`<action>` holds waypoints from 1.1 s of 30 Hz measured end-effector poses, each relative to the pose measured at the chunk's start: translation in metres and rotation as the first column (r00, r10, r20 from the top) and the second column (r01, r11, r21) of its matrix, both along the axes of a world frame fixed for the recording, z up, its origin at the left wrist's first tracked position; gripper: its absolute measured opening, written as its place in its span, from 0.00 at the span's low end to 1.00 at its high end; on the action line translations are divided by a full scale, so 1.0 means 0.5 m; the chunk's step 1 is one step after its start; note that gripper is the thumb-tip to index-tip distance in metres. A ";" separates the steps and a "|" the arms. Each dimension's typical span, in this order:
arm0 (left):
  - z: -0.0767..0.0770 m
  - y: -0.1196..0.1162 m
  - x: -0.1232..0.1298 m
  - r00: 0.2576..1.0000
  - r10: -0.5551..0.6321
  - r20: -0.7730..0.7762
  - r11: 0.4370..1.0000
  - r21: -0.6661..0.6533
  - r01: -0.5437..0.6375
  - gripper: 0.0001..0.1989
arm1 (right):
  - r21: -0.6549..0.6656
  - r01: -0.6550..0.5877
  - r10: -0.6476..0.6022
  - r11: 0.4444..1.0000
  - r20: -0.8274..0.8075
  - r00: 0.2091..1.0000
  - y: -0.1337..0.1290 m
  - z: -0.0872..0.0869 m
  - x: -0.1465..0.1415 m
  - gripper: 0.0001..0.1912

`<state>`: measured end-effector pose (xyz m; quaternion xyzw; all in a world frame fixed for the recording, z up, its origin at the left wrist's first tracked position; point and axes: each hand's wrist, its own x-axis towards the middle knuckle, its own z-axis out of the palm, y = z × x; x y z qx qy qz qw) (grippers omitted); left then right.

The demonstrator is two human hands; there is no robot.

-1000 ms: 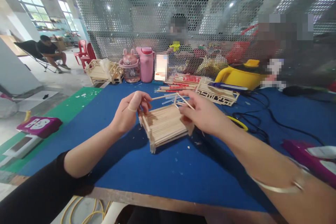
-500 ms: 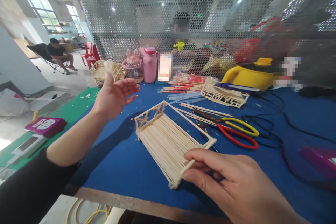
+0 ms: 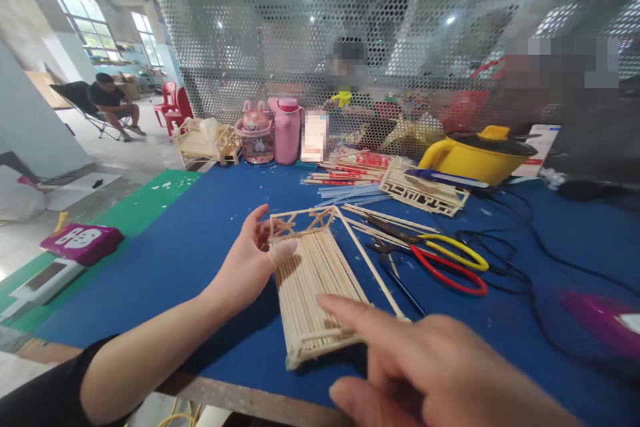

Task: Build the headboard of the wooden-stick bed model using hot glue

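Note:
A small frame of pale wooden sticks, with a slatted floor and a low railing with X-shaped braces at its far end, is tilted above the blue table. My left hand grips its far left corner, thumb over the slats and fingers behind the railing. Over the near right end reaches my right hand, index finger stretched out and thumb apart. Whether that fingertip touches the slats I cannot tell. One long stick runs along the frame's right side.
Scissors with red and yellow handles, loose sticks and glue sticks lie beyond the frame. Another stick model, a yellow pot, pink bottles and black cables are farther back. A person sits far left.
My left hand has come down from the air onto the frame's far left corner. My right hand has let go of the near end, its index finger now extended. The frame has turned slightly.

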<state>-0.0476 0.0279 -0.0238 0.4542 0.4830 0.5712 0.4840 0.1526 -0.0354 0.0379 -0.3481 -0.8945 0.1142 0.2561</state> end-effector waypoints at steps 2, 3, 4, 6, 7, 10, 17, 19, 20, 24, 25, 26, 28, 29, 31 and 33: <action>0.007 0.008 -0.003 0.999 0.046 -0.004 0.994 0.096 -0.045 0.34 | -0.106 0.017 -0.028 0.994 -0.101 0.995 0.045 0.034 0.004 0.17; 0.011 0.012 -0.003 0.998 0.056 0.001 0.989 0.133 -0.056 0.34 | -0.115 0.056 -0.072 0.992 -0.137 0.988 0.076 0.047 0.001 0.13; 0.015 0.018 -0.003 0.998 0.055 0.012 0.986 0.158 -0.057 0.33 | -0.104 0.095 -0.112 0.990 -0.165 0.980 0.110 0.055 -0.005 0.09; 0.020 0.029 -0.001 0.998 0.045 0.040 0.984 0.169 -0.051 0.31 | -0.074 0.151 -0.164 0.986 -0.239 0.957 0.178 0.055 -0.024 0.07; 0.021 0.035 0.000 0.998 0.044 0.050 0.984 0.169 -0.051 0.30 | -0.055 0.150 -0.159 0.987 -0.260 0.952 0.207 0.048 -0.036 0.07; 0.016 0.047 0.001 0.998 0.037 0.047 0.984 0.171 -0.045 0.29 | -0.021 0.081 -0.084 0.996 -0.262 0.962 0.257 0.016 -0.067 0.07; -0.002 0.050 0.003 0.999 0.017 0.031 0.973 0.229 -0.024 0.29 | -0.002 0.037 -0.037 0.999 -0.163 0.986 0.252 -0.009 -0.080 0.09; -0.001 0.050 0.004 0.999 0.038 0.025 0.969 0.242 -0.043 0.28 | -0.022 0.035 -0.037 0.999 -0.141 0.989 0.253 -0.008 -0.080 0.09; -0.001 0.050 0.004 0.999 0.047 0.023 0.968 0.246 -0.051 0.28 | -0.031 0.030 -0.034 0.999 -0.129 0.991 0.254 -0.008 -0.081 0.10; 0.000 0.051 0.004 0.999 0.040 0.020 0.969 0.245 -0.043 0.29 | -0.019 0.019 -0.021 1.000 -0.109 0.994 0.255 -0.008 -0.083 0.10; 0.000 0.051 0.004 0.999 0.037 0.017 0.969 0.244 -0.040 0.29 | -0.016 0.021 -0.022 1.000 -0.110 0.994 0.255 -0.009 -0.084 0.10; 0.000 0.051 0.004 0.999 0.038 0.011 0.969 0.245 -0.039 0.29 | -0.015 0.023 -0.024 1.000 -0.110 0.994 0.254 -0.009 -0.084 0.10; -0.002 0.050 0.005 0.999 0.048 -0.008 0.966 0.254 -0.045 0.28 | -0.019 0.030 -0.031 0.999 -0.106 0.994 0.253 -0.009 -0.084 0.11; -0.004 0.050 0.006 0.998 0.057 -0.019 0.964 0.262 -0.049 0.28 | -0.019 0.033 -0.035 0.999 -0.104 0.994 0.253 -0.009 -0.084 0.11; -0.007 0.049 0.007 0.996 0.076 -0.038 0.958 0.280 -0.062 0.27 | -0.017 0.038 -0.040 0.999 -0.100 0.994 0.254 -0.010 -0.085 0.11; -0.010 0.049 0.008 0.994 0.094 -0.054 0.953 0.295 -0.074 0.26 | -0.015 0.043 -0.045 0.999 -0.096 0.994 0.254 -0.011 -0.085 0.11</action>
